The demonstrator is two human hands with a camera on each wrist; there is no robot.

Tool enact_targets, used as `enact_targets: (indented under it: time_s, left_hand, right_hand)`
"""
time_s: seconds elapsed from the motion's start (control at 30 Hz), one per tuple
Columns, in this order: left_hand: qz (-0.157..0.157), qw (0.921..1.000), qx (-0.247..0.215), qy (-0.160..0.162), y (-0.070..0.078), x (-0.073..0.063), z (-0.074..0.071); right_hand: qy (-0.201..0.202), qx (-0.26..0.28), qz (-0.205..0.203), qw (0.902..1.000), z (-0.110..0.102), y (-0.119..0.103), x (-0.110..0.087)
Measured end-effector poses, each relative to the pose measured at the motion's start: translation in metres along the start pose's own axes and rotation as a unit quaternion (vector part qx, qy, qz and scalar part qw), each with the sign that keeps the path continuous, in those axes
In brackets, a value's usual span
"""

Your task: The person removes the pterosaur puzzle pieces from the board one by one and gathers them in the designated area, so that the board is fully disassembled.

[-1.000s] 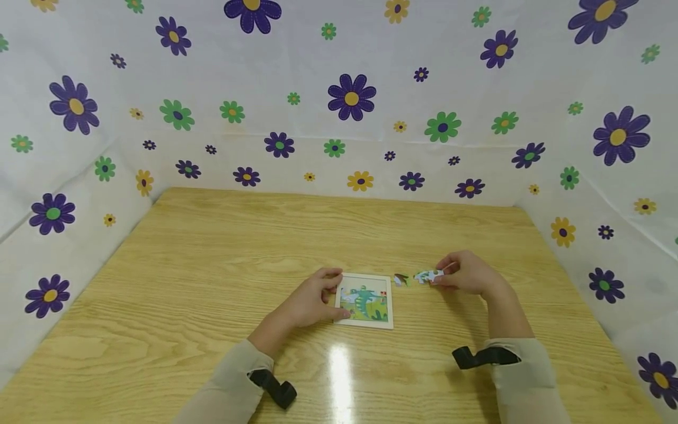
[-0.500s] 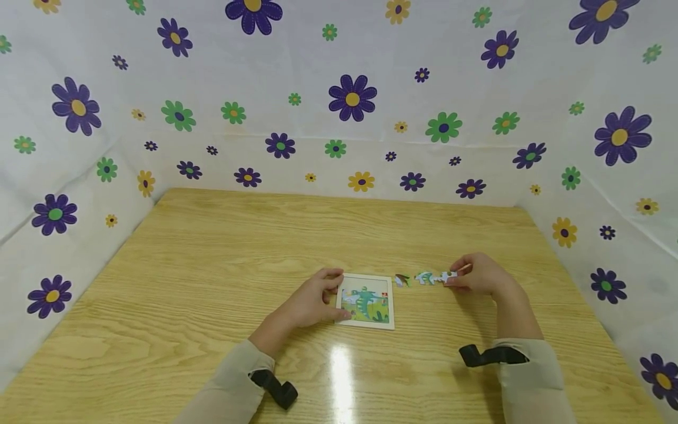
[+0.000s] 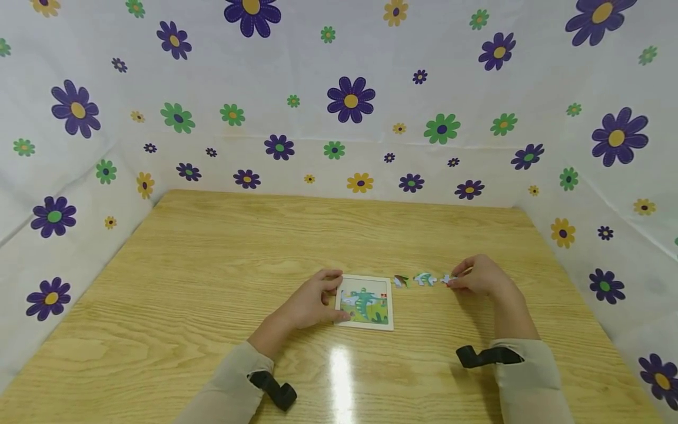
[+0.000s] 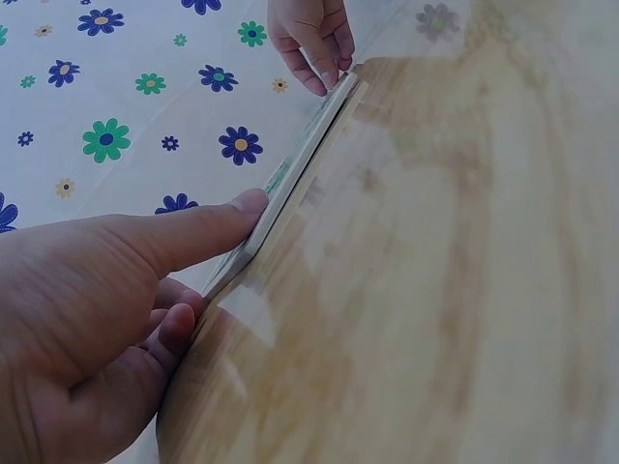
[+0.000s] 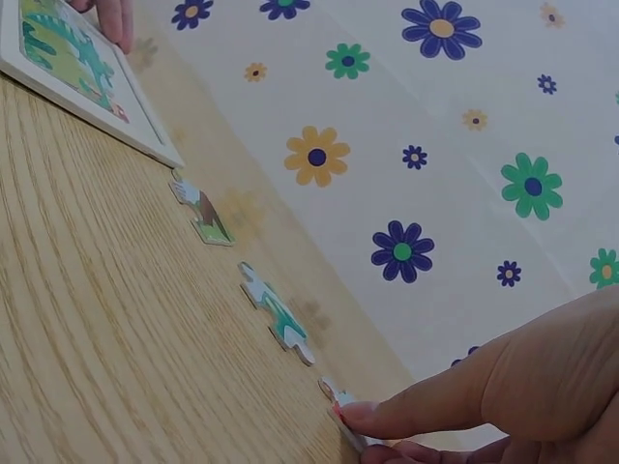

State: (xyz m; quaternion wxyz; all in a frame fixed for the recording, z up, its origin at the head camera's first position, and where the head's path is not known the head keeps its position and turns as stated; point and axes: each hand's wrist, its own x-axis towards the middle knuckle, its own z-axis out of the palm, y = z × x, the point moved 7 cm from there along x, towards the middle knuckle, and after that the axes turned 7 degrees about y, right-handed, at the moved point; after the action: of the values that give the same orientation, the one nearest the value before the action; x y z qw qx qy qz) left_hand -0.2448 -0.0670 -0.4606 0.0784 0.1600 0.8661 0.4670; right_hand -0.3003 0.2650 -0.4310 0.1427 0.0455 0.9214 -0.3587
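My left hand (image 3: 312, 299) holds the left side of a framed jigsaw puzzle (image 3: 391, 306) with a green dinosaur picture. Its thumb lies on the near left part of the pale frame, and the other fingers are at the far left corner. To the right of the frame, my right hand (image 3: 481, 277) pinches a small puzzle piece (image 5: 334, 391), mostly hidden under the thumb and flat or nearly flat on the table. Between that piece and the frame lie a brown and green puzzle piece (image 5: 205, 211) and a teal and white puzzle piece (image 5: 276, 314), apart from each other.
Everything lies on a wood-grain table (image 3: 238, 235). A white cloth (image 3: 296, 65) printed with flowers stands behind it and along both sides. Black straps (image 3: 272, 388) circle both sleeved wrists.
My right hand has moved a little to the right with its puzzle piece, which now lies apart from the teal and white one. My left hand and the frame stay in place.
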Motion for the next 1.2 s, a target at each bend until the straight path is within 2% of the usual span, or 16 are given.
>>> enact_targets:
  time_s: [0.23, 0.4, 0.77, 1.0, 1.2]
  left_hand:
    - [0.003, 1.0000, 0.005, 0.002, 0.000, -0.001, 0.000]
    - [0.003, 1.0000, 0.003, 0.001, 0.000, -0.001, 0.000]
    - [-0.002, 1.0000, -0.001, 0.001, -0.001, -0.001, 0.000]
    - [0.006, 1.0000, 0.004, 0.001, 0.001, 0.000, 0.001]
    - [0.006, 0.9999, 0.009, 0.004, 0.001, 0.000, -0.001]
  right_hand:
    - [0.002, -0.006, 0.004, 1.0000, 0.000, -0.002, -0.002]
    - [-0.007, 0.006, -0.025, 0.9996, 0.002, -0.010, -0.003]
    - [-0.030, 0.051, -0.076, 0.9953, 0.022, -0.039, -0.003]
    - [-0.039, 0.059, -0.079, 0.9944, 0.033, -0.046, -0.001]
    - [-0.055, 0.077, -0.101, 0.9904, 0.046, -0.056, -0.001]
